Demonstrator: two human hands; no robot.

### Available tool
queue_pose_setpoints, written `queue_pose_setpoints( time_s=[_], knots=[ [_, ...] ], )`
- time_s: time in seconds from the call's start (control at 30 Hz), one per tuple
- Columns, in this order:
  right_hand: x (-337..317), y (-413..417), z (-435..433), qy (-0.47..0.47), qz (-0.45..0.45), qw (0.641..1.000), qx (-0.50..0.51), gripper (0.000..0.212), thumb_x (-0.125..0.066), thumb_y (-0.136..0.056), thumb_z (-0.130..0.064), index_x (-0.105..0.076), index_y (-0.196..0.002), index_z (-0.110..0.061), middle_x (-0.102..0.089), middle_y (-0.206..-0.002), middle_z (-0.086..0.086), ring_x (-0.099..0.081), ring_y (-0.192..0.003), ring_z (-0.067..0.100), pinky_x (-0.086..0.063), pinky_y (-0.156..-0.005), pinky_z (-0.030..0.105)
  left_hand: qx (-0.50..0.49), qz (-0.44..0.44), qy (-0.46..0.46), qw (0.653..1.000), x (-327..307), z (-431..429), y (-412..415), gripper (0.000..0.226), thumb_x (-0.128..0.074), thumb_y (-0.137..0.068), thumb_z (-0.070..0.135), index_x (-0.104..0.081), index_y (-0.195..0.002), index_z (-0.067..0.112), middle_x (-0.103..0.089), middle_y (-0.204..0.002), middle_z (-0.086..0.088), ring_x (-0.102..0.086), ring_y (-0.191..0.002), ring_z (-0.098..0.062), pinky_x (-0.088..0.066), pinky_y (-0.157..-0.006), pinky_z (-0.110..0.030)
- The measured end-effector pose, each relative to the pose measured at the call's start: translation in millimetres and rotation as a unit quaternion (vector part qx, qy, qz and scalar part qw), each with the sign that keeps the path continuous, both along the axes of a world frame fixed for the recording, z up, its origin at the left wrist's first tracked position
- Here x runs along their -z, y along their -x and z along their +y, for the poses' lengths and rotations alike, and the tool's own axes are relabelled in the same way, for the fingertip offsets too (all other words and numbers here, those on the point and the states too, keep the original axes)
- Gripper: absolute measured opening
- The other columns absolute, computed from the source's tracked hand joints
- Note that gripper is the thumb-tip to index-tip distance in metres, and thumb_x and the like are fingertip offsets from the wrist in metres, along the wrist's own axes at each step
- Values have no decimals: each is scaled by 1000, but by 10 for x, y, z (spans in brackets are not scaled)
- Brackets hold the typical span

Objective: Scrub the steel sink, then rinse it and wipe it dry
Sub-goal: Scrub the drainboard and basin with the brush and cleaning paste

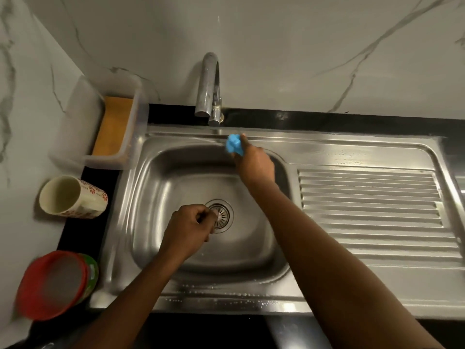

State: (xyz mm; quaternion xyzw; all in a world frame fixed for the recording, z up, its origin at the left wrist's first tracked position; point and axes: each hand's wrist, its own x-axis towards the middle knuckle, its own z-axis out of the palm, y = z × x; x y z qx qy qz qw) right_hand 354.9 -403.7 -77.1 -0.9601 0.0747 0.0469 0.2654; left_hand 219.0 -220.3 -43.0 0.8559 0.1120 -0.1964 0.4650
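Your right hand (254,165) grasps blue cloth (234,144) at sink (141,187) back rim; press flat, work along toward tap (208,84). Left hand (188,225) clenched over drain (224,215), empty-looking

L hand (193,222) curled, R hand (254,165) outstretched, gripping cloth (234,144)

No text can be read. At eight o'clock in the view, the red-lidded green jar (91,274) has printing on its side, too blurred to make out. At nine o'clock, the mug (91,200) shows only a red flower pattern, no letters
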Motion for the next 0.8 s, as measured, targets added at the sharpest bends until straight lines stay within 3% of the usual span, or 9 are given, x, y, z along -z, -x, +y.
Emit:
queue_pose_setpoints(
  time_s=[0.07,0.17,0.3,0.43,0.53,0.7,0.8],
  knots=[
    [17,99,-374,-29,-8,998,62,57,-56,-103,-46,-39,-156,-35,-71,-121,6,-70,-104,24,-58,-89,43,8,0,3,1000,25,-9,-22,29,-66,-102,35,-74,-77,23,-75,-69,6,-72,-57,-15,-65,-66,-45],
    [-92,148,-922,-63,-15,986,152,44,-64,-99,-40,-60,-140,-23,-73,-119,5,-71,-107,24,-55,-86,35,15,1,18,1000,64,-44,-46,27,-67,-101,34,-74,-77,23,-76,-68,5,-72,-56,-14,-64,-64,-44],
    [-270,-8,-1373,-90,50,957,271,48,-74,-95,-33,-59,-137,-12,-70,-127,6,-68,-111,23,-57,-92,36,19,-1,28,999,89,-69,-43,25,-66,-101,34,-75,-80,25,-76,-70,6,-72,-56,-11,-61,-60,-36],
    [-223,-39,-890,-96,37,971,217,39,-72,-96,-36,-63,-128,-15,-70,-113,0,-68,-103,18,-56,-89,34,16,8,37,999,122,-44,-13,26,-67,-102,35,-76,-81,23,-76,-70,5,-72,-57,-12,-60,-60,-35],
    [-149,-43,-299,-105,22,981,164,34,-67,-99,-35,-61,-128,-20,-71,-113,-1,-69,-105,16,-59,-94,41,7,12,42,999,133,-10,-19,24,-68,-101,36,-76,-82,25,-76,-71,4,-72,-57,-14,-60,-60,-36],
    [-143,-73,323,-67,32,995,63,52,-65,-100,-30,-46,-148,-23,-66,-128,5,-66,-115,21,-57,-98,42,9,7,33,999,122,29,-34,22,-67,-101,37,-75,-85,25,-76,-71,6,-73,-59,-15,-63,-66,-39],
    [-178,-69,162,-40,29,998,39,51,-64,-101,-32,-47,-148,-22,-66,-127,6,-66,-113,21,-55,-95,38,8,0,33,999,115,27,-34,26,-67,-102,36,-75,-81,24,-76,-71,4,-72,-58,-16,-62,-65,-41]
  ],
)
